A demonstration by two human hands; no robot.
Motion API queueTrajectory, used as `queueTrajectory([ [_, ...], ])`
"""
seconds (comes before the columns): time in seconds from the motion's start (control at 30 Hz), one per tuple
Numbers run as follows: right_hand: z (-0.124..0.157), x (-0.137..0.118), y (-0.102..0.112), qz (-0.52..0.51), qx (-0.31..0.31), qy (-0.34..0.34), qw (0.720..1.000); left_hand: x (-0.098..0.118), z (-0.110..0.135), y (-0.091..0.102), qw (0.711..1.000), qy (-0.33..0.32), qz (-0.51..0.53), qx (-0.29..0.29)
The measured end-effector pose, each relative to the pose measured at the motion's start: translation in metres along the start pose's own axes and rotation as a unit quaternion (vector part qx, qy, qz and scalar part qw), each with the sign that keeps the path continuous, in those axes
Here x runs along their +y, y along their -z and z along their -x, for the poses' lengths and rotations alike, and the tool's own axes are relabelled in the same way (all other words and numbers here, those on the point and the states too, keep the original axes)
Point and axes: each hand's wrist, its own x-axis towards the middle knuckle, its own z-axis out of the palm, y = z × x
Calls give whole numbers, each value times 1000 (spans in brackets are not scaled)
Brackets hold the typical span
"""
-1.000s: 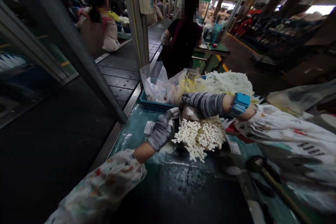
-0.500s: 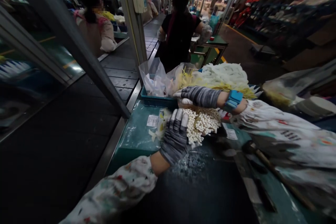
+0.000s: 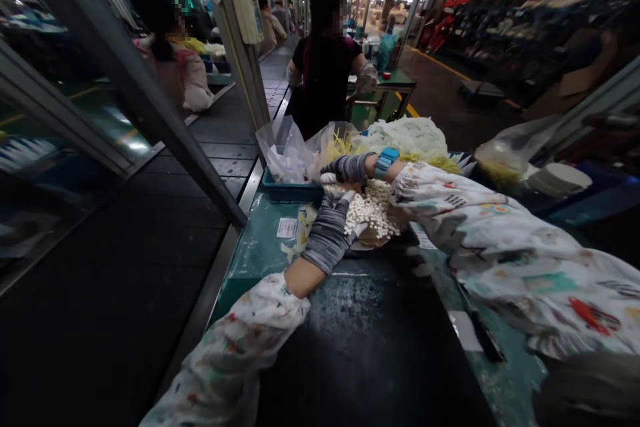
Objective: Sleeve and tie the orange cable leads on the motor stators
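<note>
A bundle of thin sticks with round white ends (image 3: pixel 373 213) lies at the far end of a dark mat, its ends turned toward me. My left hand (image 3: pixel 330 233), in a grey striped glove with white fingertips, grips the bundle's near left side, thumb along the front. Reaching over from the right, my right hand (image 3: pixel 345 168) wears the same kind of glove and is curled against the far left side. Its fingertips come close to those of my left hand; part of its grip is hidden. A crumpled clear and yellow wrapper (image 3: pixel 304 223) lies left of the bundle.
Behind my hands stand a blue tray (image 3: pixel 290 193) with plastic bags and a heap of white strips (image 3: pixel 407 135). A knife-like tool with a black handle (image 3: pixel 487 340) lies right. A conveyor (image 3: pixel 100 307) and a metal post (image 3: pixel 175 127) flank the left. A co-worker (image 3: pixel 323 60) is ahead.
My right hand and forearm have moved left across the bundle's far side. The sleeve now covers the wooden-handled tool seen before. My left thumb has spread along the bundle's front. The view has shifted slightly.
</note>
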Motion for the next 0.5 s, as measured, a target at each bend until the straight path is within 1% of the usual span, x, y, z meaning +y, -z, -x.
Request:
queueTrajectory([
  [0.03, 0, -2, -1, 4, -26, 6, 1000, 2, 1, 0, 1000, 7, -5, -2],
  [0.1, 2, -7, 0, 9, -119, 31, 992, 6, 8, -2, 1000, 12, -17, 4],
  [0.17, 5, -13, 5, 13, -189, 60, 980, 10, 20, -7, 999, -8, -30, 13],
  [0.23, 7, -19, 16, 17, -237, 90, 967, 11, 32, -10, 999, -31, -40, 19],
  [0.3, 9, -26, 34, 21, -253, 117, 960, 9, 38, -11, 998, -41, -40, 21],
  [0.4, 19, -39, 71, 28, -234, 145, 961, 3, 41, -5, 999, -39, -26, 12],
  [0.5, 51, -58, 108, 42, -199, 153, 967, -1, 50, 8, 999, -32, -5, -10],
])
